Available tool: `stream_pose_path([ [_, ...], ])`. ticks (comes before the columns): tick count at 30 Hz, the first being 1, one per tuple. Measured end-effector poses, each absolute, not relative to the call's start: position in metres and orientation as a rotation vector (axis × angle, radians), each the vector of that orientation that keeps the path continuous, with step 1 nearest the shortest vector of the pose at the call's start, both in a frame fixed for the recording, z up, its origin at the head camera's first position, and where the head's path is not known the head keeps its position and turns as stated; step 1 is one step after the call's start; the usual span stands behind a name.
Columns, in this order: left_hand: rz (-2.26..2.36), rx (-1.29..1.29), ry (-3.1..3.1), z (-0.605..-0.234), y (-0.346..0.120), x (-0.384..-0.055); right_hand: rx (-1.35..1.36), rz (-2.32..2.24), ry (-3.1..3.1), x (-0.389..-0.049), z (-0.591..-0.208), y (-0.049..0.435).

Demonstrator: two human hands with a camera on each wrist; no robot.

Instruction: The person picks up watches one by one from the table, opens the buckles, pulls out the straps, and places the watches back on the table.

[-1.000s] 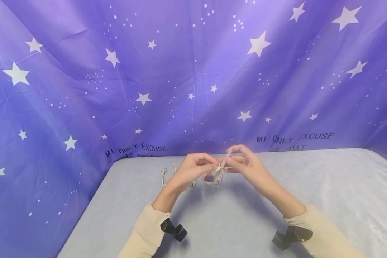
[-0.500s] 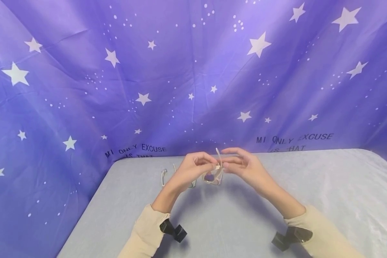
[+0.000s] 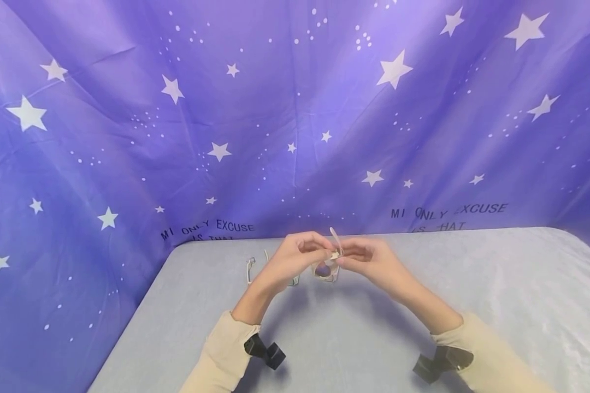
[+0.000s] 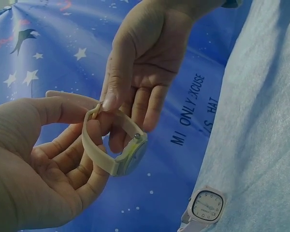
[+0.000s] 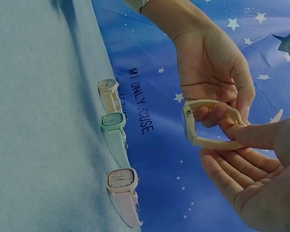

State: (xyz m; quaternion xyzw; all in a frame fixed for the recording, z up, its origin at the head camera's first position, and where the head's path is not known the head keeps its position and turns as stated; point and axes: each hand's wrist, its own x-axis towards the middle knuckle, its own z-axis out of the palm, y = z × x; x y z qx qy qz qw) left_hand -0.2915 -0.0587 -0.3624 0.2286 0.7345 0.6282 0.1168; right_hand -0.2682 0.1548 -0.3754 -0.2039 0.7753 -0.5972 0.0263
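Observation:
Both hands hold a cream wristwatch (image 4: 99,157) above the far part of the table. Its strap is looped through the buckle, and the free strap end (image 3: 335,237) sticks up. My left hand (image 3: 294,261) pinches the strap by the buckle between thumb and index finger. From the other side, my right hand (image 3: 376,261) pinches the strap at the buckle as well, its thumb on top in the left wrist view. The dial faces away from the hands in the right wrist view. Fingertips partly hide the buckle.
On the table (image 3: 324,349) stand a pale pink square watch (image 5: 122,179), a mint green watch (image 5: 113,121) and a beige watch (image 5: 108,87), in a row in the right wrist view. A purple star-printed curtain (image 3: 295,109) hangs behind the table's far edge.
My right hand has let go of the raised strap end, opened its fingers, then come in to pinch near the buckle. The left hand has kept its hold.

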Motion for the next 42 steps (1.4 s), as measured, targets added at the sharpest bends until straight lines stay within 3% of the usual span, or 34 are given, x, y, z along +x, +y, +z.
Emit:
stream_pose_path([
  [42, 1.731, 0.847, 2.336, -0.3616, -0.0634, -0.2921, -0.499, -1.884, 2.414, -0.2688, -0.373, 0.1532],
])
